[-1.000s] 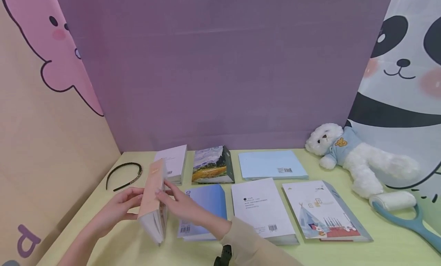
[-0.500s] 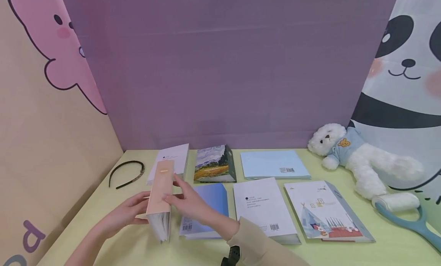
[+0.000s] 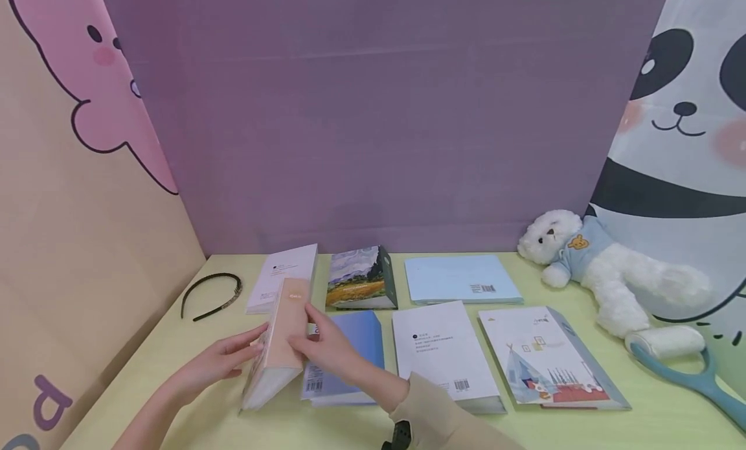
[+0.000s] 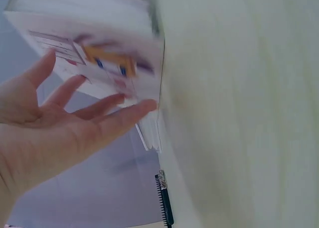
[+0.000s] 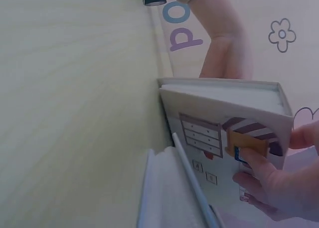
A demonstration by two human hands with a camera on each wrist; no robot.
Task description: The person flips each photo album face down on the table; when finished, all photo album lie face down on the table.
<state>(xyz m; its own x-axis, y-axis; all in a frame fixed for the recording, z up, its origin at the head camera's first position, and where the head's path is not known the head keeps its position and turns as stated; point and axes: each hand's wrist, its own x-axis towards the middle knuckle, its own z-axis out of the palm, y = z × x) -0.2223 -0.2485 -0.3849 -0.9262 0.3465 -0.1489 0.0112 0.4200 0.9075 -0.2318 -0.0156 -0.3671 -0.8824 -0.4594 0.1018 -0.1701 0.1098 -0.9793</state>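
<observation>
A thick hardcover book (image 3: 289,333) with a peach spine stands on its edge at the left of the table, spine up and leaning right. My right hand (image 3: 333,346) grips it near the spine, thumb on the spine and fingers over the right cover. Spread, fairly straight fingers of my left hand (image 3: 218,366) touch the left cover. The left wrist view shows that hand (image 4: 65,123) flat against the illustrated cover (image 4: 94,34). In the right wrist view, fingers of my right hand (image 5: 284,188) lie over the drawn picture.
Beside the held book lies a blue book (image 3: 355,353), with a white book (image 3: 285,272) behind. A black headband (image 3: 211,288) is at the left. Further right are a painted-cover book (image 3: 355,275), other books, a plush bear (image 3: 588,256), a white roll (image 3: 667,340) and a blue-handled tool (image 3: 693,375).
The book stood nearly upright and now leans, its spine shifted right. My right hand moved right with it, and my left hand followed against the left cover.
</observation>
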